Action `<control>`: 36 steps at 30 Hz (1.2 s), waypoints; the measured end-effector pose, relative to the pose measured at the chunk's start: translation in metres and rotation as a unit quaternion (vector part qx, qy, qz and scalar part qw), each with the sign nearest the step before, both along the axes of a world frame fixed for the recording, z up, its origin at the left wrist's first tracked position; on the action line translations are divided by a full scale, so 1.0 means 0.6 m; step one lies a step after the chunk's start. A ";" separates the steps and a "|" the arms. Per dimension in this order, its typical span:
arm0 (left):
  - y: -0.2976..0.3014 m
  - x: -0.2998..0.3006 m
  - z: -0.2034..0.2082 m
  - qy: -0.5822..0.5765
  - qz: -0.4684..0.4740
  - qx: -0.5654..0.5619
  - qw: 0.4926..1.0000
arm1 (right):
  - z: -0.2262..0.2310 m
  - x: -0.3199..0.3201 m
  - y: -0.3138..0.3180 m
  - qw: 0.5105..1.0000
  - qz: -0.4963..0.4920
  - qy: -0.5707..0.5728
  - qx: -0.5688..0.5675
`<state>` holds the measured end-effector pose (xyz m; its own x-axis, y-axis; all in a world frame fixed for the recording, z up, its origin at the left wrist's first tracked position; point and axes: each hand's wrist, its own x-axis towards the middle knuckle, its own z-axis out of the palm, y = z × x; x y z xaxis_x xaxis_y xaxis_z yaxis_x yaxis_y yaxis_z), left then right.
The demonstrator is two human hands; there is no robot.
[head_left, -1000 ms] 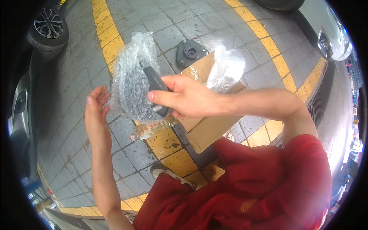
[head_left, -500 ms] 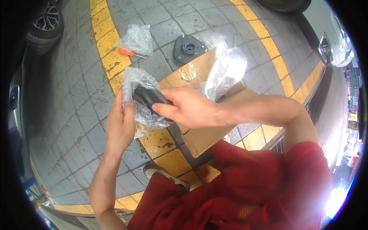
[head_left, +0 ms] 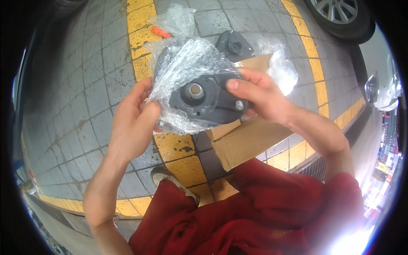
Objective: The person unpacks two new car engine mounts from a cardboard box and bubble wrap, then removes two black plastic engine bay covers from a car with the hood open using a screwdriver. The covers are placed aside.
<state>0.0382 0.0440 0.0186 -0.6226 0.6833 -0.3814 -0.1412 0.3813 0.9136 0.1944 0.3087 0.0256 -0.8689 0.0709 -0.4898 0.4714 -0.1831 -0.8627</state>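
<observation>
A black strut mount (head_left: 227,102) with a round centre hub and a stud is partly out of its clear bubble wrap (head_left: 185,63), held up in front of me. My right hand (head_left: 261,93) grips the bare end of the mount, thumb on its face and fingers behind. On the other side my left hand (head_left: 138,117) is closed on the bubble wrap, its fingertips partly hidden by the plastic. Beneath them lies an opened brown cardboard box (head_left: 250,140), partly covered by the part and my right arm.
A second black strut mount (head_left: 236,44) rests on the tiled floor beyond the box. Close by are more clear wrap (head_left: 282,66) and an orange-handled screwdriver (head_left: 160,32) beside a piece of bubble wrap (head_left: 176,19). A car wheel (head_left: 338,12) stands at the far right.
The mount has been turned so its face and hub now show, and more of it is out of the wrap. Both hands have moved farther apart, and the view has shifted.
</observation>
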 end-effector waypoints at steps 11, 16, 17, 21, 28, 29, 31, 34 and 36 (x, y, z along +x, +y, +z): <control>-0.004 0.029 0.083 0.012 0.045 0.067 0.997 | -0.001 0.017 0.006 0.993 0.015 0.103 -0.062; -0.009 0.039 0.106 0.032 0.051 0.080 0.995 | 0.005 0.022 0.006 0.991 0.026 0.114 -0.061; -0.008 0.042 0.109 0.028 0.057 0.084 0.994 | 0.007 0.022 0.006 0.991 0.025 0.120 -0.063; -0.007 0.044 0.123 0.045 0.050 0.071 0.995 | 0.011 0.023 0.005 0.990 0.029 0.123 -0.057; -0.009 0.055 0.140 0.065 0.069 0.063 0.994 | 0.016 0.026 0.006 0.990 0.032 0.115 -0.080; -0.009 0.056 0.142 0.068 0.068 0.064 0.993 | 0.016 0.026 0.006 0.990 0.029 0.115 -0.082; -0.008 0.058 0.142 0.074 0.070 0.074 0.992 | 0.017 0.026 0.006 0.992 0.023 0.104 -0.071; -0.006 0.059 0.140 0.077 0.072 0.095 0.990 | 0.015 0.026 0.005 0.993 0.022 0.100 -0.063; -0.006 0.061 0.141 0.069 0.067 0.098 0.991 | 0.014 0.026 0.005 0.993 0.021 0.102 -0.062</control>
